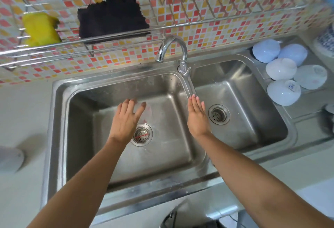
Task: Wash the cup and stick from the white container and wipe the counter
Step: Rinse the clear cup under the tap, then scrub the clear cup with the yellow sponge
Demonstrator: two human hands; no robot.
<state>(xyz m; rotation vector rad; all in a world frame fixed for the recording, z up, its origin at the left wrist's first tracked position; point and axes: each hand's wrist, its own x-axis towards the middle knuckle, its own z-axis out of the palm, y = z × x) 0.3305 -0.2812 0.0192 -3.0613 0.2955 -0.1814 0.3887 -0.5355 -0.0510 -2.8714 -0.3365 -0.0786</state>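
Steel sink (59,112); flat, empty hands (126,121).

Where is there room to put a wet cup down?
The counter left of the sink is bare up to the white lid. Both basins are free. The ledge right of the sink is crowded with upturned bowls.

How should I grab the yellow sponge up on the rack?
Probably best to pinch the yellow sponge across its top edge, reaching from the front with the left hand. It leans upright on the wire rack, its top edge free and the wall behind it.
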